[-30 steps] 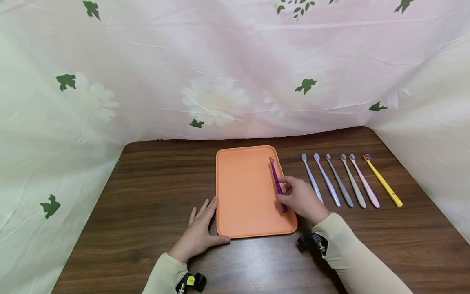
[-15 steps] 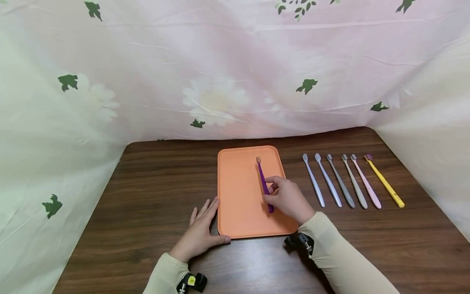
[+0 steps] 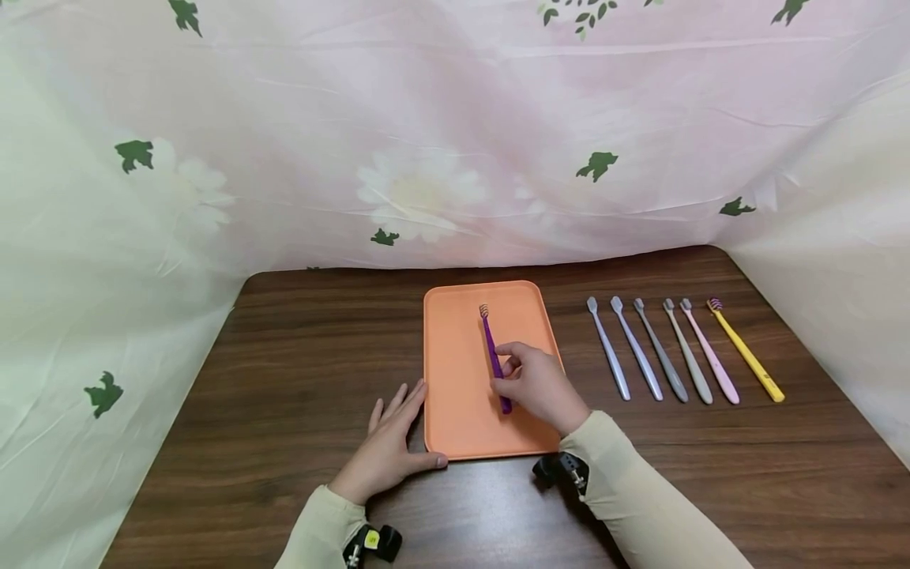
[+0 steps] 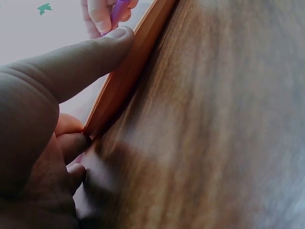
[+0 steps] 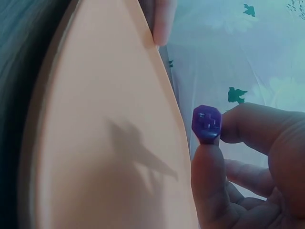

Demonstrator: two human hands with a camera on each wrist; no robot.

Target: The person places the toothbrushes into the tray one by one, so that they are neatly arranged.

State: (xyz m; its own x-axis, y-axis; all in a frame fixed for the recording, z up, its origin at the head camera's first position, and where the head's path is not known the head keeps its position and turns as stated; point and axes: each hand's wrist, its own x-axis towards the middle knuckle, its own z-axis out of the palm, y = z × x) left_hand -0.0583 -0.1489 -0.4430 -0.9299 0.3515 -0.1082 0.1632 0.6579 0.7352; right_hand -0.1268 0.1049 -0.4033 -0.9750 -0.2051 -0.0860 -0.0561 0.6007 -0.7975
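Observation:
A purple toothbrush (image 3: 490,348) is pinched between the thumb and fingers of my right hand (image 3: 536,385), bristle end pointing away from me. It is held over the orange tray (image 3: 455,427), near its middle. In the right wrist view the butt of the toothbrush (image 5: 207,123) faces the camera, and a shadow falls on the tray below. My left hand (image 3: 387,450) rests at the tray's near left corner, fingers along the left side and thumb on the front rim. The left wrist view shows the thumb (image 4: 95,59) lying across the tray's edge (image 4: 128,71).
Several toothbrushes lie side by side on the wooden table (image 3: 320,356) right of the tray, among them a pink toothbrush (image 3: 711,356) and, outermost, a yellow toothbrush (image 3: 746,353). A patterned cloth (image 3: 426,118) hangs behind and at both sides.
My right hand has carried the purple toothbrush leftward, from the tray's right side to near its middle. My left hand has stayed at the tray's corner.

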